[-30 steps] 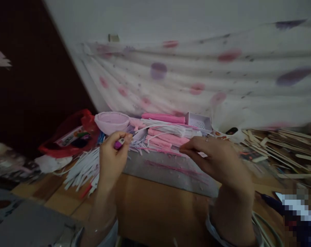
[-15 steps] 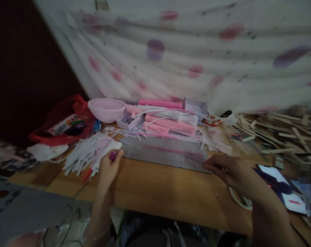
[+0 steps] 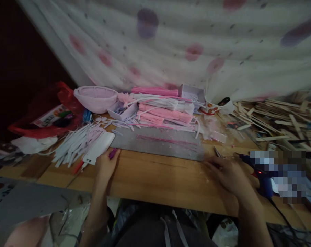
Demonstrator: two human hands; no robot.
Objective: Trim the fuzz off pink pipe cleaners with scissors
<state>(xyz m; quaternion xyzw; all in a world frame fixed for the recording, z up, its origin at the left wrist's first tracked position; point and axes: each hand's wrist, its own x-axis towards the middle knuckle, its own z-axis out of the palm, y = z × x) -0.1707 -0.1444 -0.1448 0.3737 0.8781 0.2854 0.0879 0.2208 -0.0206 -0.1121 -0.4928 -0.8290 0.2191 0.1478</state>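
Observation:
My left hand (image 3: 105,165) rests at the front left corner of a grey board (image 3: 127,140), fingers closed round a small purple object (image 3: 113,153). Near the board's right front corner is my right hand (image 3: 228,174), its fingers bent together. A pointed metal tip (image 3: 217,151) shows just beyond those fingers; I cannot tell whether they hold it. Thin dark-pink strands (image 3: 168,141) lie along the board. Behind it are stacked bundles of light pink pipe cleaners (image 3: 165,114). Beside my left hand lies a white flat case (image 3: 100,145) by a spread of white pipe cleaners (image 3: 68,144).
A blue glue gun (image 3: 264,181) with a red light lies right of my right hand. Wooden sticks (image 3: 276,113) are heaped at the right. A pink bowl (image 3: 96,99), a box of beads (image 3: 193,92), a paper cup (image 3: 210,108) and a red bag (image 3: 24,129) stand behind.
The view has tilted downward, so the table sits higher in the picture. My right hand has come down to the tabletop beside the board. My left hand still grips the purple object.

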